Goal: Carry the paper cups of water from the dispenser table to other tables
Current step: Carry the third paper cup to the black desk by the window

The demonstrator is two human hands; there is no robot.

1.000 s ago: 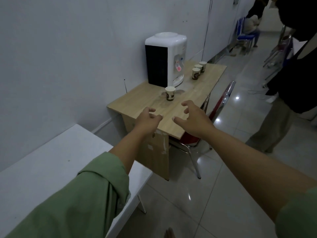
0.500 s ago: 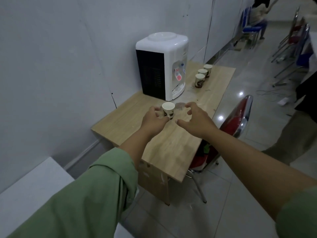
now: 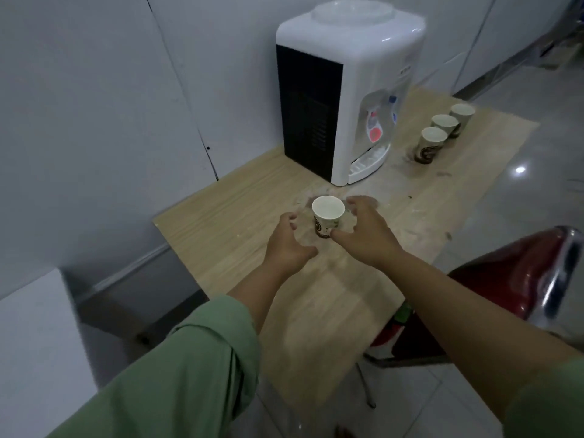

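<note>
A paper cup (image 3: 327,212) with a brown print stands upright on the wooden dispenser table (image 3: 221,213), in front of the white water dispenser (image 3: 347,90). My left hand (image 3: 289,245) is open just to the cup's left, not touching it. My right hand (image 3: 363,232) curls around the cup's right side, thumb at its base and fingers behind it, with fingers still spread. Three more paper cups (image 3: 441,134) stand in a row at the table's far right end.
A red chair with a chrome frame (image 3: 521,279) is tucked against the table's right side. A white table (image 3: 28,343) sits at lower left, next to the grey wall. Shiny tiled floor (image 3: 537,191) lies to the right.
I have stepped closer to the dispenser table. Both hands moved forward to flank the nearest cup, the right hand now wrapping around its right side. The person at right is out of view.
</note>
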